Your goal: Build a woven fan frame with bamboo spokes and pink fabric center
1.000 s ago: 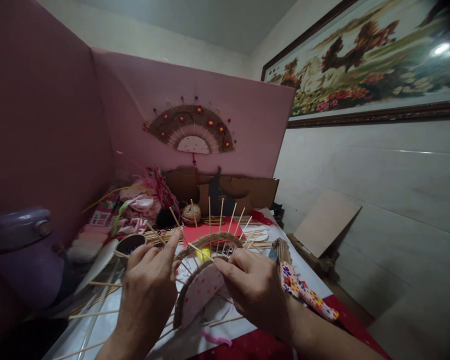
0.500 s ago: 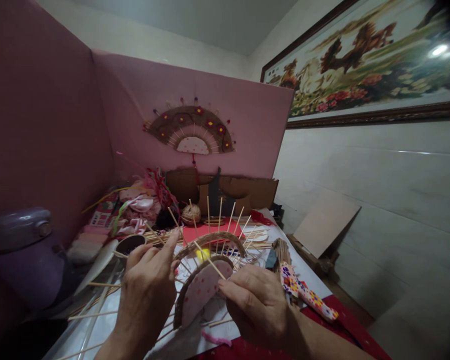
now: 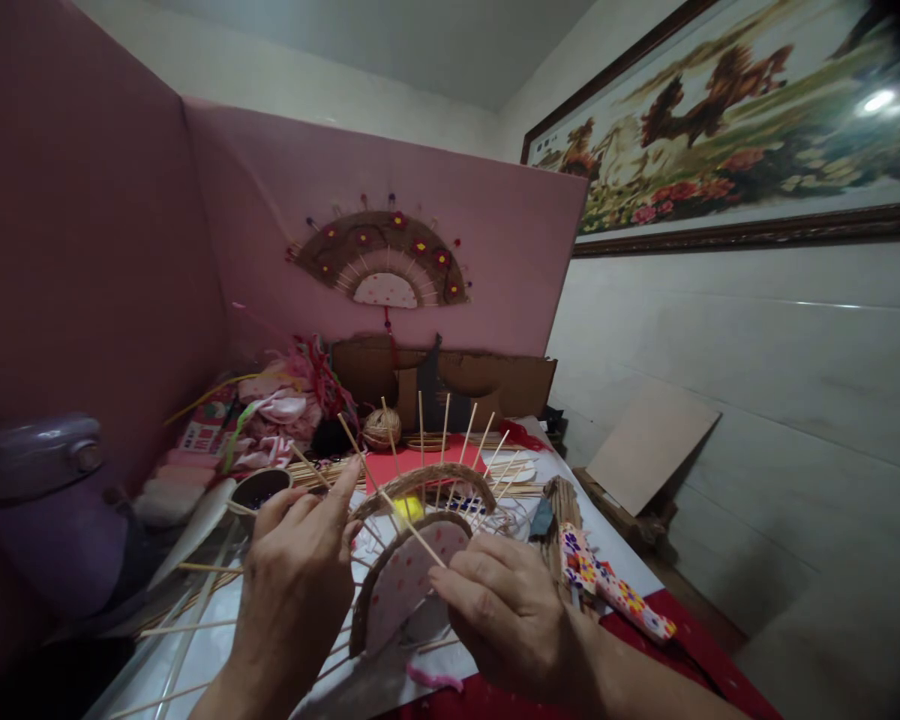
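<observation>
My right hand (image 3: pixel 506 610) pinches the lower end of a thin wooden stick (image 3: pixel 418 537), which slants up and left across the fan frame. The frame has a half-round base (image 3: pixel 409 580) covered in dotted pink cloth with a brown cord rim, and an outer twine-wrapped arc (image 3: pixel 427 474). Several thin sticks fan out through the arc. My left hand (image 3: pixel 300 570) closes on the left side of the frame, its index finger stretched up beside a stick; its thumb and other fingertips are partly hidden. Whether the held stick touches the arc I cannot tell.
A finished fan (image 3: pixel 390 250) hangs on the pink board. Behind the frame are a twine ball (image 3: pixel 382 428), red paper (image 3: pixel 390 467) and pink cloth scraps (image 3: pixel 289 405). A dark cup (image 3: pixel 261 490) stands left, near a purple flask (image 3: pixel 45 530). A flower-patterned piece (image 3: pixel 630 600) lies right.
My right hand has shifted slightly left and down; the held stick now lines up with the stick by my left index finger. The frame has tilted a little. My left hand stays put.
</observation>
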{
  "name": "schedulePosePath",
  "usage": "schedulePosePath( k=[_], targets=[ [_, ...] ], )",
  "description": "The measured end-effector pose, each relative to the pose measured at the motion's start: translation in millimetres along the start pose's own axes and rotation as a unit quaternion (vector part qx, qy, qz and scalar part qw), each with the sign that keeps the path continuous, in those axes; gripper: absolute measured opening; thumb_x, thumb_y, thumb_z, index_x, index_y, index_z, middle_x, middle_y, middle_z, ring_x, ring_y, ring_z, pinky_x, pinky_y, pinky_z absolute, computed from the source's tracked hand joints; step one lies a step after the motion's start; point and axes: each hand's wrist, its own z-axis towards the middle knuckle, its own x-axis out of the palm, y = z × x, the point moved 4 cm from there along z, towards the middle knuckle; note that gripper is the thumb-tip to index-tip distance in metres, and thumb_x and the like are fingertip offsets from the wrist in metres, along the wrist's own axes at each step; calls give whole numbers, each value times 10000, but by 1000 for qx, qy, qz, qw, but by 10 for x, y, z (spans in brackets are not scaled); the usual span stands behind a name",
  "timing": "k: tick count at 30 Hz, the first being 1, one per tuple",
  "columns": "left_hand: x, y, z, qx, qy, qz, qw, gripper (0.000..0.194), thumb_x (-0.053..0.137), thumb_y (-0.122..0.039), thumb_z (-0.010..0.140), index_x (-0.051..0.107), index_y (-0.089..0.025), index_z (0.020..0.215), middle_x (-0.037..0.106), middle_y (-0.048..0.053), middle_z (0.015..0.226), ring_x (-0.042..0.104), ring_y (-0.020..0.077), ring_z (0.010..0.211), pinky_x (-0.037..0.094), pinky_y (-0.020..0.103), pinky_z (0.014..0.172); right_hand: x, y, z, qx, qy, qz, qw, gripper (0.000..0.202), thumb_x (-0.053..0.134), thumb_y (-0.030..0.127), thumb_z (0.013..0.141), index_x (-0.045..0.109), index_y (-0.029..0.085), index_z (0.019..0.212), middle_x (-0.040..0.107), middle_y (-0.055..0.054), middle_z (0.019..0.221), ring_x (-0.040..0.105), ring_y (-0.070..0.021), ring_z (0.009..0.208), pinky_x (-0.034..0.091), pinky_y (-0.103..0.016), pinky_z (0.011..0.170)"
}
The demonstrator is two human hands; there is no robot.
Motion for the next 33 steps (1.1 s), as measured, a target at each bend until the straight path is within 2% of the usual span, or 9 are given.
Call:
schedulePosePath(
  k=[3,5,10,17,23,29,33],
  targets=[
    [6,2,-6,-9,10,1,1000,530,596,-113,764,462,-119,1277,635,37,693,554,208,684,399,415,857,-42,-21,31,26,-3,-12,1000,233,468,46,803,558,80,1015,642,-87,755,555,-170,702,490,-312,608],
    [7,4,-10,-13,14,3,1000,537,604,-115,759,464,-114,1277,632,38,692,554,212,695,400,417,857,-31,-32,43,36,6,-10,999,219,477,39,797,566,84,992,640,-86,754,547,-169,696,483,-307,599],
    [-19,-10,-6,2,-2,-5,1000,519,588,-90,761,468,-98,1266,631,30,668,552,198,658,399,418,857,37,0,23,-8,17,6,1000,210,439,65,824,566,83,990,624,-66,686,487,-145,586,430,-278,495],
    [-13,-7,-7,-5,1,-5,1000,519,587,-87,755,473,-105,1261,652,39,697,570,203,683,400,416,866,-27,33,24,-34,7,8,999,211,448,46,816,562,55,994,624,-74,671,508,-152,602,445,-285,506],
    [-9,-12,-15,5,1,-6,1000,515,559,-106,783,442,-120,1284,646,29,691,574,203,681,405,418,859,-23,-11,52,8,10,4,1000,201,448,44,815,568,60,976,612,-78,701,506,-157,634,453,-292,546],
    [-9,-19,-13,14,-7,-1,1000,529,566,-91,775,434,-122,1287,657,39,714,580,202,680,416,422,845,-3,32,22,-44,31,-2,999,197,432,60,831,577,50,965,597,-63,634,464,-148,563,411,-282,480],
    [-7,-20,-12,12,-3,-5,1000,535,562,-96,784,418,-129,1298,655,29,707,582,202,702,416,421,849,-63,-17,29,-3,0,12,1000,213,454,40,811,562,58,994,625,-85,720,517,-161,650,460,-299,558]
  ],
)
